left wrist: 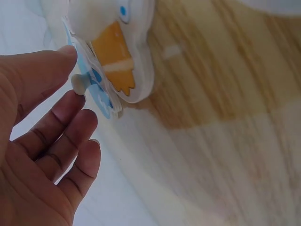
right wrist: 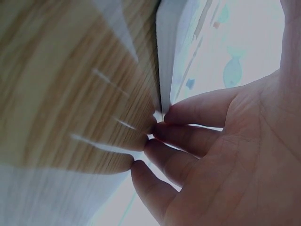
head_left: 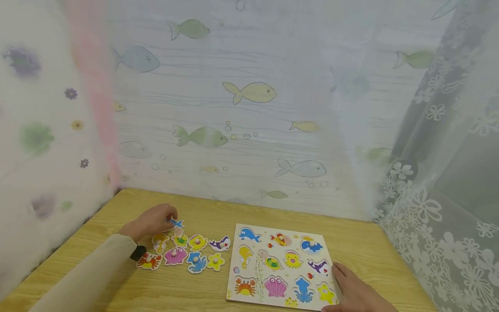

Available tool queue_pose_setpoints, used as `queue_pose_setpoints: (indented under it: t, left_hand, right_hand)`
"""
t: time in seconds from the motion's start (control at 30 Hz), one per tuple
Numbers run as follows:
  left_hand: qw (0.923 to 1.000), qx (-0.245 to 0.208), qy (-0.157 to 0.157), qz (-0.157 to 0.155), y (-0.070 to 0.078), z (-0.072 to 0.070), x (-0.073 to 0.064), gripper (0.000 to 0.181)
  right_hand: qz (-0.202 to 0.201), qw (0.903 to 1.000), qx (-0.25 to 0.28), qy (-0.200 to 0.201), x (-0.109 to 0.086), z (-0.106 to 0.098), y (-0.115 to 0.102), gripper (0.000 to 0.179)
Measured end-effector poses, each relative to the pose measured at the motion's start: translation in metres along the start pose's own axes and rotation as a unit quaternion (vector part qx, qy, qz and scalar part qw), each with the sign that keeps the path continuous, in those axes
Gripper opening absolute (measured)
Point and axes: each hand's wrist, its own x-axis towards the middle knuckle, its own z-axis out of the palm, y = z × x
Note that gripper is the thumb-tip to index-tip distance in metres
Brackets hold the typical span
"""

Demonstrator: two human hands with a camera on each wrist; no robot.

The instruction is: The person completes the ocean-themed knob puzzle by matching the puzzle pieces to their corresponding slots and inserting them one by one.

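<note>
My left hand is at the far left of a group of loose puzzle pieces. Its thumb and a finger are at the knob of a blue whale-like piece, pinching it in the left wrist view; part of the piece is hidden. A seahorse piece and a turtle piece lie beside that hand. The sea-animal puzzle board lies flat on the right. My right hand rests at its lower right corner, with fairly straight fingers touching the edge and the tabletop.
More loose pieces lie nearby: octopus, shark, shell, crab, squid and starfish. Knobbed fish and whale pieces sit in the board. Fish-patterned curtains hang behind the wooden table.
</note>
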Motion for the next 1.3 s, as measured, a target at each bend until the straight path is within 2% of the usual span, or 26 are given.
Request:
queue_pose_setpoints:
  t: [0.2, 0.5, 0.97, 1.3]
  left_hand:
    - [0.9997, -0.002, -0.012, -0.022, -0.0044, 0.0019, 0.0006, 0.012]
    - [0.9990, -0.013, -0.024, -0.036, -0.0048, 0.0020, 0.0019, 0.010]
    - [0.9992, -0.004, -0.018, -0.036, -0.0067, 0.0036, 0.0032, 0.009]
    - [1.0000, -0.001, 0.000, -0.008, 0.0010, 0.0012, 0.0074, 0.009]
  right_hand:
    - [-0.002, 1.0000, 0.001, 0.004, -0.0002, 0.0005, 0.0002, 0.112]
    - [0.016, 0.9998, 0.011, 0.007, 0.0002, -0.0004, -0.0029, 0.116]
    - [-0.002, 1.0000, 0.002, 0.009, 0.0009, 0.0009, -0.0001, 0.116]
    - [-0.001, 0.9999, 0.004, 0.011, 0.0003, 0.0017, 0.0001, 0.116]
